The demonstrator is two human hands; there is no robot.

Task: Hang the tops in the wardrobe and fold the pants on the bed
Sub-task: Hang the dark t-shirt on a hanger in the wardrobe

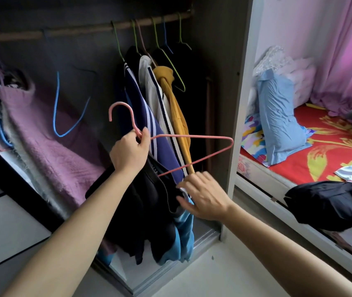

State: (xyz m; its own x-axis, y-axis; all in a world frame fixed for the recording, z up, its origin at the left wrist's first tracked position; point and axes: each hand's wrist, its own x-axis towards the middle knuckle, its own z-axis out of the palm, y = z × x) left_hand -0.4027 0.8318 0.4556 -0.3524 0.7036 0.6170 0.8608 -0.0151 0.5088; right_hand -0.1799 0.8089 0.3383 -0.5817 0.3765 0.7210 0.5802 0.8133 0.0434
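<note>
**Hanger half-set in black top: free shoulder sits above the right fingertips**

- Left hand [129, 151]: fingers curled tight on the neck of the pink hanger [203, 136], just under the hook. Hook points up and away from the knuckles.
- Black top [149, 206]: hangs from below the left fingers, draped down past the left wrist, in front of the open wardrobe. Not on the rail [80, 31] yet.
- Right hand [203, 198]: fingers spread and nearly straight, gripping nothing I can see. Tips are at the top's neckline edge, just under the hanger's lower wire.
- Key relation: the hanger's long axis runs about level from the left fingers outward. Its bare far corner lies above and beyond the right fingertips. The neck opening is right at those tips, so the right hand is the nearer one for pulling cloth over that shoulder (judgement, not seen).
- Rail is well above both hands. There's a gap on it above the left knuckles, beside the navy striped jacket [140, 103].

Hard to make out:
- The hanger's near shoulder drops behind the left palm into the fabric. Can't tell if it's already inside the neck.
- Can't tell whether the right thumb touches cloth.
- Dark garment [331, 202] on the bed [321, 151] edge, well off past the right wrist. Pants or top, unclear.
</note>
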